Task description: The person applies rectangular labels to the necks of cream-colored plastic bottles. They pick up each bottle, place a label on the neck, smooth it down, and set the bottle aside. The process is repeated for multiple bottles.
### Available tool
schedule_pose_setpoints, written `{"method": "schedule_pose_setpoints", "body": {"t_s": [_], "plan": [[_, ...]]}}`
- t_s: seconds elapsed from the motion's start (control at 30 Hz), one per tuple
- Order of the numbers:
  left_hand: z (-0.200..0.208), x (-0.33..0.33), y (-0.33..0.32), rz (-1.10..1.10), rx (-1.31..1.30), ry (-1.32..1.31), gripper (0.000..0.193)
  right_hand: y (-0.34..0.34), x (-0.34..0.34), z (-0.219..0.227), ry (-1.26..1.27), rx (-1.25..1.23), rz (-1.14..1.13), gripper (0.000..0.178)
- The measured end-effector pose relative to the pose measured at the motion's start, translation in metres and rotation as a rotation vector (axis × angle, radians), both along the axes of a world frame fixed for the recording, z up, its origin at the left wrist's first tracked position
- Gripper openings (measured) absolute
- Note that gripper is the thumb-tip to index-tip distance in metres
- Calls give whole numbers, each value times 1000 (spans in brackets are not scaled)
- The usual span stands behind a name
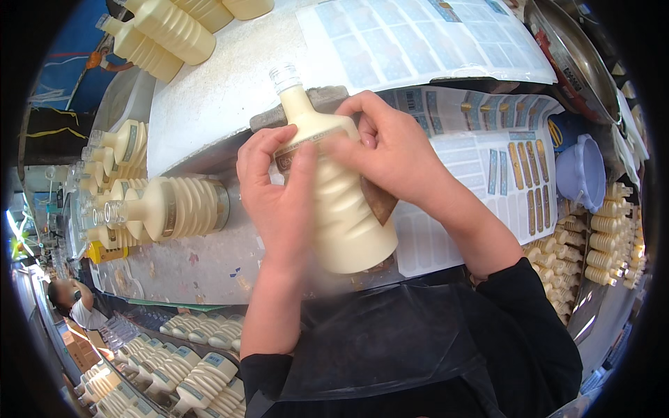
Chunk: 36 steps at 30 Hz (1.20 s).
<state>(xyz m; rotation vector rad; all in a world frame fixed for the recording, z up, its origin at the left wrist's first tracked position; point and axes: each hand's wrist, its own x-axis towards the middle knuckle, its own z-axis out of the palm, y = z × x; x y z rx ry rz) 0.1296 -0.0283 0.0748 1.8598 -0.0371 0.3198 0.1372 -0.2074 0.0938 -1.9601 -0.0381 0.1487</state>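
Note:
A cream plastic bottle (352,233) with wavy ribs and a clear threaded neck lies tilted in front of me, its neck pointing away. A narrow label band (313,141) crosses its shoulder, with a brown patch at the left end. My left hand (275,184) grips the bottle's left side, thumb on the label. My right hand (397,150) wraps the right side of the shoulder, its thumb blurred over the label. Below that hand shows a brown flat piece (380,200); I cannot tell whether the hand holds it. A grey block (329,97) lies behind the bottle's shoulder.
Printed label sheets (498,167) cover the bench at the right and back. Labelled bottles (188,207) lie at the left; more cream bottles (157,38) lie at the far left. A lilac bucket (582,173) and a metal basin (575,49) are at the right. Another person (80,303) is at the lower left.

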Motion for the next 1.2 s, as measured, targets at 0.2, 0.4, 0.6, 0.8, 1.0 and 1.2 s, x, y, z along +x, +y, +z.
{"method": "schedule_pose_setpoints", "body": {"t_s": [0.2,0.4,0.6,0.8,1.0,1.2], "plan": [[1,-1,0,-18,11,-11,24,-11,8,-27,48,336,73,33],[-3,0,0,-18,-116,5,21,-2,2,-24,55,387,-14,32],[-4,1,1,-15,-54,-18,21,-2,3,-21,71,279,-30,37],[-2,0,-1,-9,-55,-4,21,-1,2,-20,80,305,-42,37],[0,0,0,-12,-30,-4,21,-1,2,-19,80,291,-43,38],[-1,-1,-1,-8,-34,-9,21,-2,2,-18,91,287,-31,38]]}}
